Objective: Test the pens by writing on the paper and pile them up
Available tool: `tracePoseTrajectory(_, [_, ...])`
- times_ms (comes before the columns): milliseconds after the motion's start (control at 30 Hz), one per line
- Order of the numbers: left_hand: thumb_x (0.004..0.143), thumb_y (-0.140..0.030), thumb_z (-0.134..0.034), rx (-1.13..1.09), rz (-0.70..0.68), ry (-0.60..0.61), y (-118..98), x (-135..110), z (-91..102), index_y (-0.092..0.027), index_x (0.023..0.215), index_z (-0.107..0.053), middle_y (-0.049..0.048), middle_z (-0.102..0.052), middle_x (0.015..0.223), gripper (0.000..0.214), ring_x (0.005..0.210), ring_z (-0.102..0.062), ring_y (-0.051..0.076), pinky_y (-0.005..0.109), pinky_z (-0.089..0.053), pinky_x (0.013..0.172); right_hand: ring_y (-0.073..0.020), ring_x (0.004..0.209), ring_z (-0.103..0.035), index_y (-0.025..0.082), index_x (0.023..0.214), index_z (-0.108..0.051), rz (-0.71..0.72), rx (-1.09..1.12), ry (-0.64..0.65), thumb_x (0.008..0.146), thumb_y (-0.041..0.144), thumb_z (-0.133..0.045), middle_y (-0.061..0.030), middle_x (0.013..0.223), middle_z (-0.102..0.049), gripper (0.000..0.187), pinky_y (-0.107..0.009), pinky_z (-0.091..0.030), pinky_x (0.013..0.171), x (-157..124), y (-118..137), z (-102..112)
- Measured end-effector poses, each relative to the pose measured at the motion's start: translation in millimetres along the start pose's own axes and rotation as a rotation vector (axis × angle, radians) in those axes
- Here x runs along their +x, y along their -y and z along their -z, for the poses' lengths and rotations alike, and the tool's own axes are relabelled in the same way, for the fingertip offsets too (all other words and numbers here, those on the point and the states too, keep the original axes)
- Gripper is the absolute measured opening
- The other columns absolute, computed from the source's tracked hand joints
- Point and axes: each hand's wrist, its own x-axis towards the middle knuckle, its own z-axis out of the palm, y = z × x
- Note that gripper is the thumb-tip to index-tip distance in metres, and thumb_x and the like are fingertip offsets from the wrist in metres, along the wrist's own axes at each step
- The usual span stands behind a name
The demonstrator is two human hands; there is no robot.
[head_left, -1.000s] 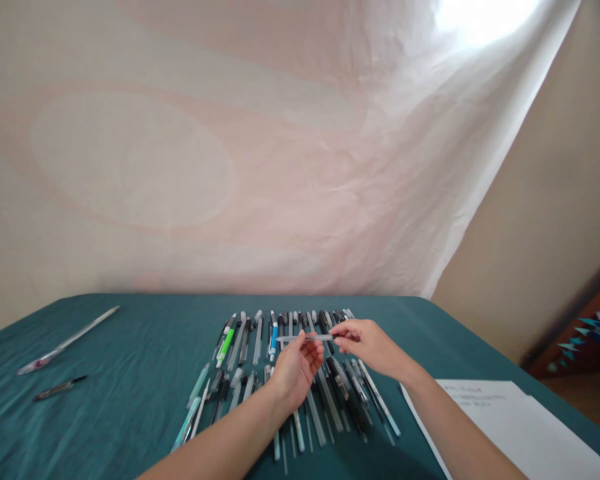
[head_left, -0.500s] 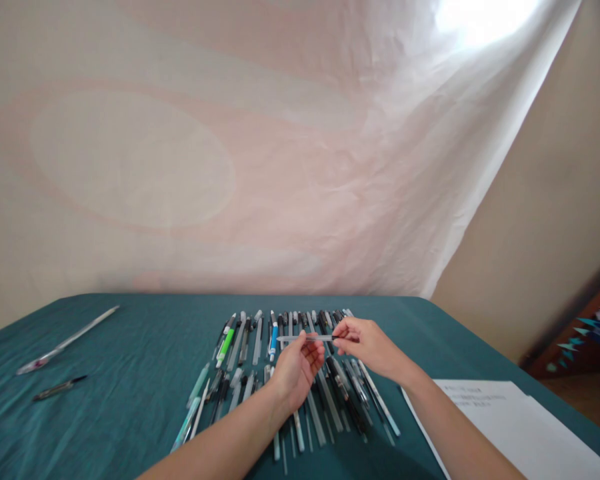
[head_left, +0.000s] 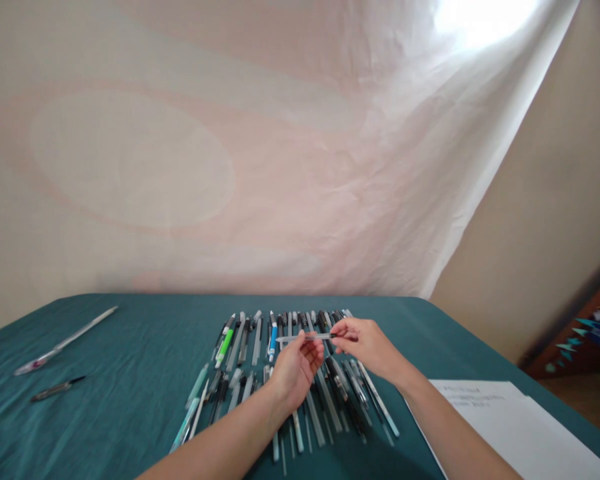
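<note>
Pen (head_left: pixel 323 337) is lying crosswise in the head view above rows of other pens (head_left: pixel 224 347) on a green cloth (head_left: pixel 145 360), the left hand (head_left: pixel 296 370) holding it at the thumb, fingers loosely curled, while the right hand (head_left: pixel 363 341) is pinching its dark end.

"What's hanging on the far side?"
"A pale sheet (head_left: pixel 300 160) with pinkish patches, creased toward the right. Light (head_left: pixel 485 20) glares white near its top right."
"And beyond?"
"Plain beige wall (head_left: pixel 535 193), then brown floor (head_left: pixel 597 393) at right. Dark green cloth (head_left: pixel 150 353) covers the table here."
</note>
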Motion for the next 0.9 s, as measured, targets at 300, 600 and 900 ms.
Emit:
tracePoseTrajectory(300, [0.086,-0.022,-0.044,-0.011,-0.013,0.016,-0.9,-2.3,-3.7,-0.01,0.083,-0.055,0.0066,-0.06,0.066,0.017,0.056,-0.058,0.011,0.023,-0.049,0.058,-0.0145,0.063,-0.062,0.015,0.086,-0.06,0.04,-0.07,-0.027,0.077,0.03,-0.055,-0.0034,0.072,-0.066,0.018,-0.027,-0.049,0.065,-1.8,1.6,2.0])
tracePoseTrajectory(600, [0.085,-0.021,-0.045,0.047,-0.081,0.015,-0.4,-2.0,-3.0,-0.01,0.08,-0.056,0.0068,-0.06,0.066,0.016,0.056,-0.057,0.011,0.023,-0.049,0.056,-0.0122,0.056,-0.059,0.019,0.082,-0.058,0.09,-0.27,0.009,0.083,0.032,-0.046,0.0005,0.067,-0.062,0.017,-0.023,-0.042,0.057,-4.2,10.8,0.6])
tracePoseTrajectory(900, [0.084,-0.02,-0.047,0.094,-0.147,0.019,1.2,-3.1,-2.7,-0.011,0.081,-0.055,0.0058,-0.06,0.067,0.012,0.058,-0.057,0.011,0.023,-0.049,0.058,-0.0128,0.055,-0.056,0.02,0.07,-0.05,0.083,-0.416,-0.001,0.088,0.038,-0.034,0.0015,0.055,-0.059,0.031,-0.023,-0.038,0.059,-4.4,3.8,-5.5])
